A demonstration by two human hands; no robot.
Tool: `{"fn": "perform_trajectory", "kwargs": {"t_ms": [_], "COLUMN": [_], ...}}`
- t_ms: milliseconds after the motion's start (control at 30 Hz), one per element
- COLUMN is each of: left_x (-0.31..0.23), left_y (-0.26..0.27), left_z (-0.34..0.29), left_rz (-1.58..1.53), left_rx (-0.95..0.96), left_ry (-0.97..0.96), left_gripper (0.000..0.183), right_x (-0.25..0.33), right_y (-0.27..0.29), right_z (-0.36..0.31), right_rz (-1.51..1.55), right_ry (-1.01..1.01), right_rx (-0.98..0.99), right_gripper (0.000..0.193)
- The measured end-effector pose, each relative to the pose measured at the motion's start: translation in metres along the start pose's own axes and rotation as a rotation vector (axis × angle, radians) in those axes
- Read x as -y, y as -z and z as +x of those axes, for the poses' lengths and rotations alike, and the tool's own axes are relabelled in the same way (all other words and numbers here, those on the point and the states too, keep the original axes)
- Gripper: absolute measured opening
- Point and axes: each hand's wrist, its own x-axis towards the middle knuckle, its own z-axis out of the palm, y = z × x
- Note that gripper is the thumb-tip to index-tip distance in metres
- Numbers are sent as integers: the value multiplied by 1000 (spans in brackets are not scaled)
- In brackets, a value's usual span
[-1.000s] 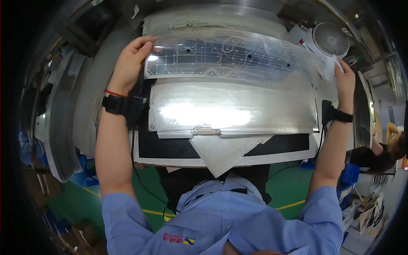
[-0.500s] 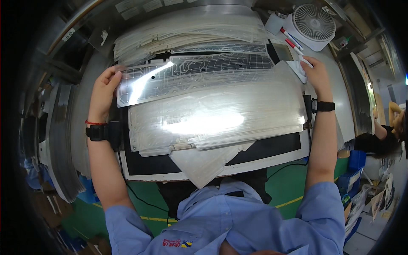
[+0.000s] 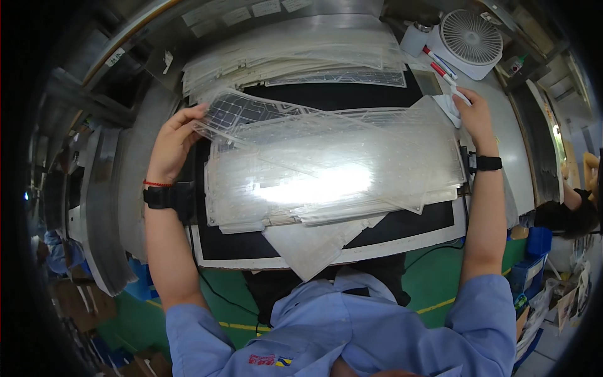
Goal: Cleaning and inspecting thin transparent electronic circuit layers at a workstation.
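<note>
My left hand (image 3: 176, 141) pinches the left end of a clear plastic sheet with printed circuit lines (image 3: 242, 113). That sheet slants over a pile of similar translucent sheets (image 3: 301, 163), its held end raised. At the right, my right hand (image 3: 476, 119) is closed on a white cloth (image 3: 448, 108), and a slim white stick-like piece shows by its fingers. The cloth is beside the pile's upper right corner. Beneath the pile lies a black mat (image 3: 402, 227) on the table. One more sheet (image 3: 314, 248) pokes out at an angle over the near edge.
Behind the mat is a second stack of clear sheets (image 3: 289, 53). At the back right are a white fan (image 3: 471, 38), a bottle (image 3: 415, 39) and red markers (image 3: 441, 69). Stacked grey panels (image 3: 103, 207) stand at the left. Another person (image 3: 568, 207) is at the far right.
The printed sheet has come off the black mat and moved toward me, now slanting over the near pile. My left hand moved with it; my right hand keeps the cloth.
</note>
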Motion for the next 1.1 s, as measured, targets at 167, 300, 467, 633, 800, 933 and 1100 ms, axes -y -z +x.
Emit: {"fn": "perform_trajectory", "kwargs": {"t_ms": [167, 300, 467, 633, 800, 933, 1100], "left_x": [-6, 3, 0, -1, -15, -15, -19], "left_y": [-9, -8, -3, 7, -14, -6, -21], "left_z": [0, 3, 5, 10, 6, 0, -11], "left_rz": [-58, 175, -37, -251, -315, 41, 245], "left_rx": [-33, 0, -33, -137, -308, -126, 242], "left_ry": [144, 136, -6, -90, -129, 49, 205], "left_gripper": [34, 27, 19, 28, 42, 50, 57], "right_x": [4, 1, -2, 1, 0, -1, -4], "right_y": [2, 2, 2, 1, 3, 3, 3], "right_z": [-1, 0, 1, 0, 1, 2, 3], "right_rz": [9, 13, 26, 25, 5, -13, -4], "right_ry": [-10, 25, 19, -4, -40, -26, -30], "right_rx": [20, 14, 17, 10, 27, 32, 36], "right_gripper": [34, 34, 33, 34, 35, 35, 35]}}
